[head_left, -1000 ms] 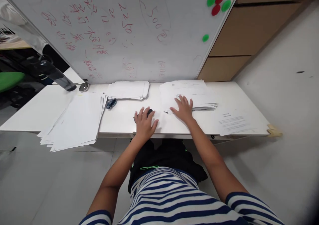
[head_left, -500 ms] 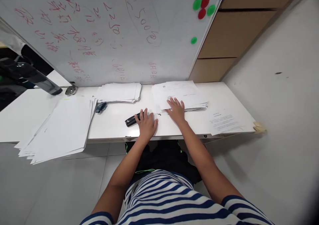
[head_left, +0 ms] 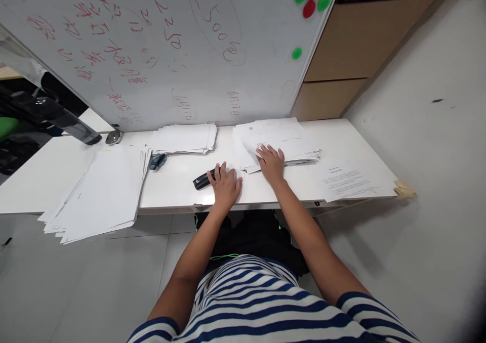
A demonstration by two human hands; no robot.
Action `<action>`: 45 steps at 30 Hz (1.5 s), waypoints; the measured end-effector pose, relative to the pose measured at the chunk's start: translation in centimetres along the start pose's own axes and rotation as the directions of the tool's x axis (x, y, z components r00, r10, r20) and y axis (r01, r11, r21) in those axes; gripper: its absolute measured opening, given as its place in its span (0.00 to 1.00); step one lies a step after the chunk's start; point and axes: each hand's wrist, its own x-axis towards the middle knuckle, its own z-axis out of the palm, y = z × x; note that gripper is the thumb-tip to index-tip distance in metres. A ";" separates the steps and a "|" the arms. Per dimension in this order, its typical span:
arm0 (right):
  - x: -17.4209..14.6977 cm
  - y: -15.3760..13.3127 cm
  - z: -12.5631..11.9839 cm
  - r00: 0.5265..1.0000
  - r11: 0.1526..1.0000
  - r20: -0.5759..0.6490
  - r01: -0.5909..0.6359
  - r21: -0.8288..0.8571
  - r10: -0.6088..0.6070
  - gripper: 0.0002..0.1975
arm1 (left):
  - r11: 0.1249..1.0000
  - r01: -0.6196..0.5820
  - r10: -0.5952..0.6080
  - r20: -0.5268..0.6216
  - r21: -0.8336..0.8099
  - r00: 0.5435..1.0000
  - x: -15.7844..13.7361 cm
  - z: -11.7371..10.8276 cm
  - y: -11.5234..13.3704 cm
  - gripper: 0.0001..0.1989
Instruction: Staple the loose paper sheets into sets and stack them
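Observation:
My left hand point(head_left: 227, 187) rests with fingers spread, its fingertips over one end of a black stapler point(head_left: 201, 181) lying on the white desk point(head_left: 174, 181). At the near left edge of a paper stack point(head_left: 304, 156), my right hand point(head_left: 272, 166) has its fingers on top of the upper sheet of paper point(head_left: 277, 130). That sheet's near left corner is raised and bent, showing the papers beneath. The right thumb is mostly hidden by the sheet.
A large fanned paper pile point(head_left: 102, 191) overhangs the desk's front edge at left. Behind it are a smaller paper stack point(head_left: 184, 138), a dark blue clip-like object point(head_left: 157, 161) and a bottle point(head_left: 72, 120). One printed sheet point(head_left: 345, 178) lies at right. A whiteboard point(head_left: 152, 54) stands behind.
The top sheet's near left corner has lifted and curled under my right hand, uncovering paper edges below. My left hand stays by the stapler. The view has shifted slightly.

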 end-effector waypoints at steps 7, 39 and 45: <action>-0.4 0.2 -0.5 0.986 0.995 -0.168 0.016 0.102 0.002 0.19 | 1.000 0.005 -0.006 -0.018 -0.018 1.000 -0.1 0.2 -0.1 0.20; -4.6 -5.4 -12.8 0.926 0.541 -0.180 -0.031 0.840 0.333 0.25 | 0.154 -0.018 -0.520 -0.097 -0.988 0.849 -0.3 -10.5 -0.1 0.16; -3.6 -6.2 -11.6 0.944 0.462 -0.082 -0.080 0.883 0.320 0.23 | 0.348 -0.108 -0.533 -0.291 -0.931 0.794 0.4 -11.2 -0.7 0.15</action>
